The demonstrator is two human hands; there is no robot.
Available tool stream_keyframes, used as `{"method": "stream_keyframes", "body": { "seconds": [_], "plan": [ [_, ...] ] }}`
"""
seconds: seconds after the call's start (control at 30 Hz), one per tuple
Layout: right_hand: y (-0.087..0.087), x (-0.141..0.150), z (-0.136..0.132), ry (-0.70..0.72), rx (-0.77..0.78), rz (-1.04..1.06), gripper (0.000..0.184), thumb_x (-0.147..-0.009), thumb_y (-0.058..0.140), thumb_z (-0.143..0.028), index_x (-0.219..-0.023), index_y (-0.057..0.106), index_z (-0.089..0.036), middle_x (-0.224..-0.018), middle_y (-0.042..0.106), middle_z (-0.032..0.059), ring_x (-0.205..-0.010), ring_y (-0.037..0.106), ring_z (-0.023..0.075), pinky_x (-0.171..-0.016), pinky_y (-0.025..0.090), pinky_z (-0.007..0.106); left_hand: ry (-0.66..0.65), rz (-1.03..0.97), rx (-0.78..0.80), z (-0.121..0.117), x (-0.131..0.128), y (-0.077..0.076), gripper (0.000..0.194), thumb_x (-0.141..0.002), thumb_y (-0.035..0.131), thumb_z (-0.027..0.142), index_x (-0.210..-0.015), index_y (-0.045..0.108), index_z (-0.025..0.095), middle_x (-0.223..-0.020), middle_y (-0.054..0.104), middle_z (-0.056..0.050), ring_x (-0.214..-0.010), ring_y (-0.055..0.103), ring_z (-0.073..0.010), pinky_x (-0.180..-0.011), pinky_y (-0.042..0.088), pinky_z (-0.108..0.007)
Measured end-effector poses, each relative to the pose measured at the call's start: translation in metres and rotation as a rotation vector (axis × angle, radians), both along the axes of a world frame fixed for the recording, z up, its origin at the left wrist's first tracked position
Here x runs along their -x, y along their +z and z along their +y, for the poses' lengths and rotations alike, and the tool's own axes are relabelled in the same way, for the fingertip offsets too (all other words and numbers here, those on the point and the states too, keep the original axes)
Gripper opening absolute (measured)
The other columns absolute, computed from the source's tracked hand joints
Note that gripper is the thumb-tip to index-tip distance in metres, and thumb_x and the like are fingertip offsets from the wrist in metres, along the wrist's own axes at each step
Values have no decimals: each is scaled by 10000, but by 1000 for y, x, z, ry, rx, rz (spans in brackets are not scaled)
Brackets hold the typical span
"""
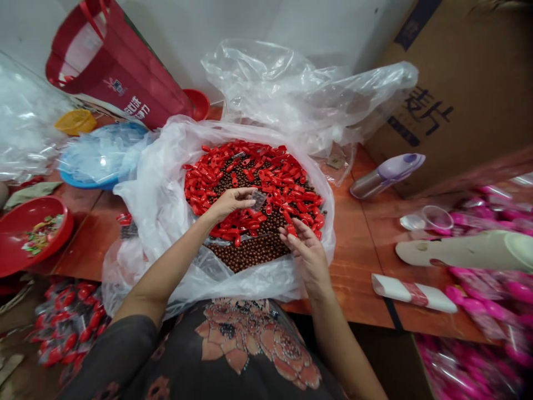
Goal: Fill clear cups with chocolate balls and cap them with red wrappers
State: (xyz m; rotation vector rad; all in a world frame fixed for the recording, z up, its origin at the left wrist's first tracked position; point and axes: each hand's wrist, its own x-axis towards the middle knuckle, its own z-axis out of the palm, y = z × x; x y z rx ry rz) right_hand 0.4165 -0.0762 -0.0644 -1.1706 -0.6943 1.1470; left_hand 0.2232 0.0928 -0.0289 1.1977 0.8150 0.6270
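A wide clear plastic bag [154,183] lies open on the wooden table, full of small brown balls [250,253] with many red plastic pieces [283,178] heaped on top. My left hand [231,203] hovers over the heap, fingers pinched on a small clear plastic packet [259,199]. My right hand [306,244] is at the near right of the pile, its fingertips closed on a red piece [291,229].
A red bowl [16,222] of mixed bits sits at the left, a blue basin [89,166] and red shopping bag [120,83] behind. A purple-lidded bottle [385,175], cardboard box [466,94], clear cup [435,218] and pink packets [495,289] are at the right. Red packets [66,328] lie lower left.
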Motion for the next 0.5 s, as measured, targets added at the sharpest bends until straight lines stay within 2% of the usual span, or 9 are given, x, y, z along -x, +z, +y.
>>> {"method": "stream_keyframes", "body": {
  "seconds": [0.1, 0.23, 0.33, 0.5],
  "plan": [
    [5, 7, 6, 13, -3, 39, 436, -786, 731, -342, -1206, 620, -298, -1275, 649, 40, -1096, 679, 221, -1003, 549, 475, 30, -135, 122, -33, 5, 2, 493, -647, 852, 308, -1095, 724, 146, -1070, 724, -86, -911, 664, -180, -875, 501, -329],
    [9, 16, 13, 24, -29, 53, 413, -772, 737, -372, -1165, 632, -297, -1141, 696, 14, -1043, 702, 217, -988, 554, 463, 142, -199, 255, -66, 6, -5, 428, -644, 856, 299, -1021, 731, 142, -1030, 727, -88, -823, 678, -166, -815, 543, -338],
    [11, 19, 17, 25, -23, 25, 382, -758, 741, -379, -1112, 642, -275, -1078, 716, 16, -1006, 708, 219, -964, 557, 462, 200, -166, 257, -80, 8, -9, 436, -646, 851, 264, -1045, 726, 143, -1042, 728, -81, -821, 679, -156, -825, 546, -333],
    [13, 22, 21, 13, -37, 7, 360, -722, 771, -327, -1057, 662, -254, -1058, 740, 21, -1015, 681, 201, -1005, 509, 443, 166, -117, 212, -89, 11, -2, 498, -632, 840, 221, -1108, 719, 140, -1058, 732, -85, -876, 682, -168, -877, 532, -342]
  ]
}}
